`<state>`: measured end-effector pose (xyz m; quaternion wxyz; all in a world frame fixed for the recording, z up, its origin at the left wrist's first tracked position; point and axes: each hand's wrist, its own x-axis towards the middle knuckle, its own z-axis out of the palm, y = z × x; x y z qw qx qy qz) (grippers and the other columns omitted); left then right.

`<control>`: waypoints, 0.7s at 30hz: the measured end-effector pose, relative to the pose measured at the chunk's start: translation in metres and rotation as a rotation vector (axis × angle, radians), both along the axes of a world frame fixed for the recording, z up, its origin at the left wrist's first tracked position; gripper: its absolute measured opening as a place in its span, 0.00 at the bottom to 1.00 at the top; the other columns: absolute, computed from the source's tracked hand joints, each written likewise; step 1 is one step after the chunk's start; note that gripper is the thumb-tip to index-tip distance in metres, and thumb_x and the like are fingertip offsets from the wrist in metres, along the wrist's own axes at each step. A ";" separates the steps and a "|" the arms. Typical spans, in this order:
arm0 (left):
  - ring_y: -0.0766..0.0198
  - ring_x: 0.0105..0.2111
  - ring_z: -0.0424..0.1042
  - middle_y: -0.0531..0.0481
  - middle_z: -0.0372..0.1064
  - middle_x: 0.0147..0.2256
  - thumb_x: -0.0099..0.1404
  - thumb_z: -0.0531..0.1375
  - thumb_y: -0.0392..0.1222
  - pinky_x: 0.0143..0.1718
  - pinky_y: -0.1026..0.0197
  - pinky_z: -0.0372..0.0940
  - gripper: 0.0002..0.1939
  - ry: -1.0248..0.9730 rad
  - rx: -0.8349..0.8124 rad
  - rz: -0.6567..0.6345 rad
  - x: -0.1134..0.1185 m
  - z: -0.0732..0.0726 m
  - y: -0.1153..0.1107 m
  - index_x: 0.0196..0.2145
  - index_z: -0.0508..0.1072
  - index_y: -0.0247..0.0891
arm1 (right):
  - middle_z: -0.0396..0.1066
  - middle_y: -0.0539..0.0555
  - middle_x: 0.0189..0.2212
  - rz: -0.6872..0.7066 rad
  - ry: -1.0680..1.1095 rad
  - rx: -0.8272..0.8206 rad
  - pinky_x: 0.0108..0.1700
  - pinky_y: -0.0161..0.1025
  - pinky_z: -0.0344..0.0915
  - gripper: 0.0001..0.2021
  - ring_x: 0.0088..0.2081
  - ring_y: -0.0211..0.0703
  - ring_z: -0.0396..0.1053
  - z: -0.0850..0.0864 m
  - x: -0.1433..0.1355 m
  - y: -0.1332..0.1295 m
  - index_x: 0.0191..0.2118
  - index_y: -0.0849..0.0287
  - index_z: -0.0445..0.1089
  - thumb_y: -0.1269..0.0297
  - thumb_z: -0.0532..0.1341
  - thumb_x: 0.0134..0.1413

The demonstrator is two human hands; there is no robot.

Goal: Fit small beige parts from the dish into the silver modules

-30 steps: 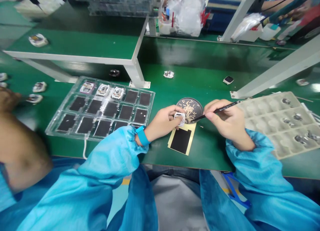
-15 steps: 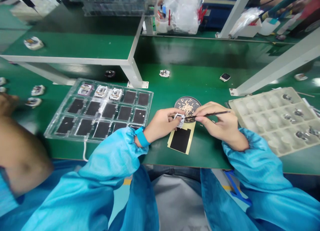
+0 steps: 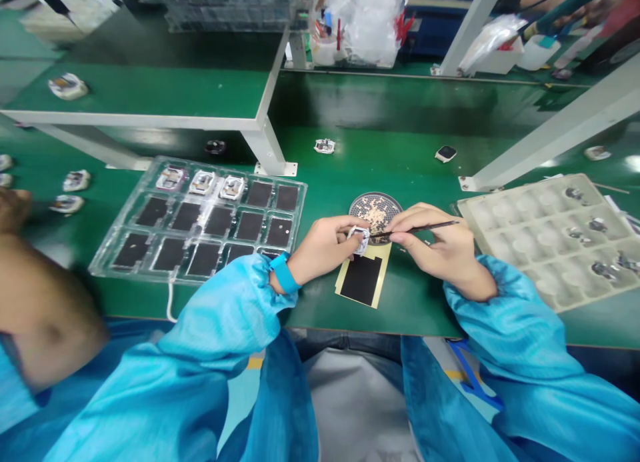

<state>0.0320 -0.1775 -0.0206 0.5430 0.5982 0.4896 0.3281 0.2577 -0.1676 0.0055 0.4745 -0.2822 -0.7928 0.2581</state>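
My left hand [image 3: 327, 243] is closed around a small white watch case [image 3: 359, 241], holding it by its edge with the open inside showing. In my right hand [image 3: 434, 245] are dark, slender tweezers [image 3: 425, 228], pinched between thumb and fingers. Their tip reaches the right side of the watch case. Just behind both hands lies a round grey dish [image 3: 356, 205] strewn with many tiny beige pieces [image 3: 375, 210]. Below the case, a black sheet on yellowish backing [image 3: 361, 280] rests on the green bench. My fingers partly cover the dish.
To the left stands a clear compartment tray [image 3: 205, 223] with several watch cases in its back row. A whitish tray [image 3: 520, 239] with small metal parts lies to the right. Beyond are a watch case [image 3: 325, 146] and a raised shelf [image 3: 200, 95]. A co-worker's arm [image 3: 45, 289] is at far left.
The watch cases on the green strip behind the dish have shifted slightly left. Both my hands, the held case and the tweezers have hardly moved.
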 end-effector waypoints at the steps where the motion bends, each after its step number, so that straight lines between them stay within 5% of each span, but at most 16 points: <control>1: 0.62 0.31 0.79 0.44 0.80 0.39 0.66 0.63 0.40 0.28 0.64 0.74 0.15 -0.007 -0.004 0.000 0.000 0.000 0.000 0.49 0.79 0.35 | 0.80 0.55 0.36 -0.002 -0.005 0.006 0.43 0.48 0.76 0.09 0.39 0.48 0.78 -0.001 0.000 0.000 0.40 0.55 0.77 0.75 0.69 0.55; 9: 0.62 0.31 0.79 0.43 0.80 0.39 0.66 0.63 0.37 0.29 0.63 0.76 0.15 -0.055 -0.062 0.026 0.002 0.006 0.001 0.50 0.79 0.33 | 0.81 0.55 0.38 0.026 -0.009 0.116 0.42 0.48 0.76 0.11 0.39 0.48 0.79 -0.001 0.002 0.001 0.42 0.53 0.77 0.73 0.70 0.54; 21: 0.61 0.37 0.79 0.42 0.80 0.45 0.69 0.62 0.42 0.35 0.62 0.75 0.19 -0.169 -0.051 -0.024 0.000 0.010 0.002 0.55 0.77 0.34 | 0.80 0.52 0.35 -0.111 0.053 -0.124 0.46 0.49 0.76 0.09 0.39 0.50 0.79 -0.009 0.004 0.000 0.39 0.51 0.77 0.65 0.73 0.52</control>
